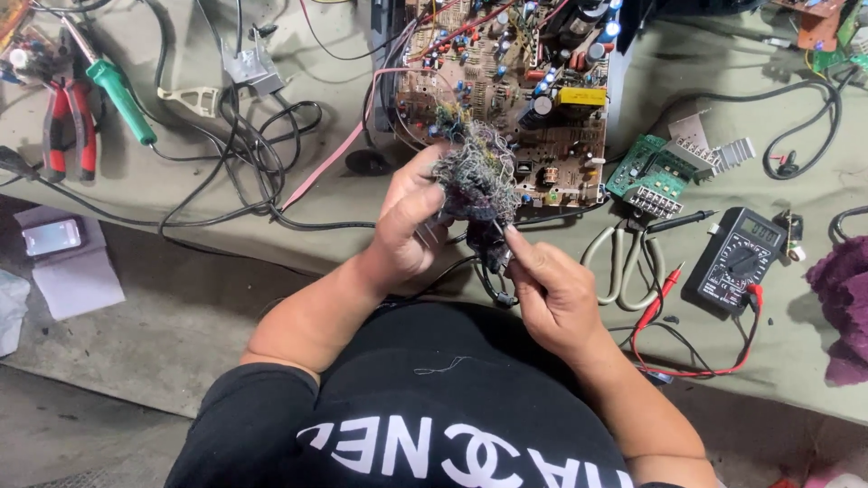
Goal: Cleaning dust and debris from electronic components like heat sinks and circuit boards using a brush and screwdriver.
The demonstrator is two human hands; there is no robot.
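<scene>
Hands are meeting above the tabletop [181, 181] edge, and we're gripping a frayed grey wad of cloth [475, 181] btwn them. Our left hand [411, 221] is clamped on its left side, fingers curled round the fibres. Our right hand [551, 294] is pinching the dark lower tail just below the wad. Wad is hanging in front of the brown circuit board [515, 90]. Black multimeter [737, 258] w/ red leads is lying well right of the right hand.
</scene>
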